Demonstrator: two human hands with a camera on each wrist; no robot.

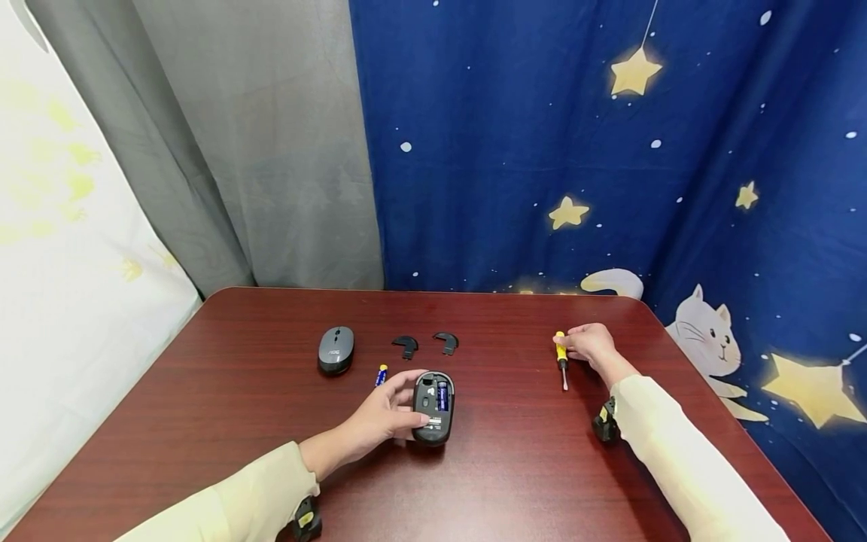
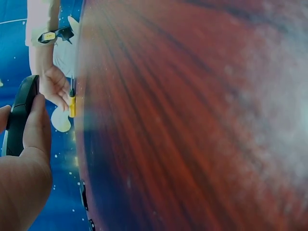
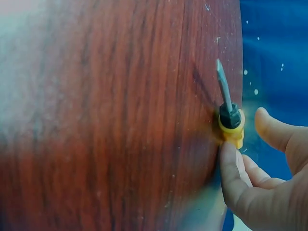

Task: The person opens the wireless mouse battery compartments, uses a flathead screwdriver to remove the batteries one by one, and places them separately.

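Observation:
My left hand grips a black mouse that lies upside down on the table, its battery bay open with a battery inside. The left wrist view shows my thumb along the edge of that mouse. My right hand rests at the handle of a yellow screwdriver lying on the table. In the right wrist view my fingertips touch the handle of the screwdriver, while the thumb stands a little apart from it.
A grey mouse sits at the back left of the dark red table. A loose battery lies just left of my left hand. Two small curved black pieces lie behind the black mouse. Curtains hang behind the table.

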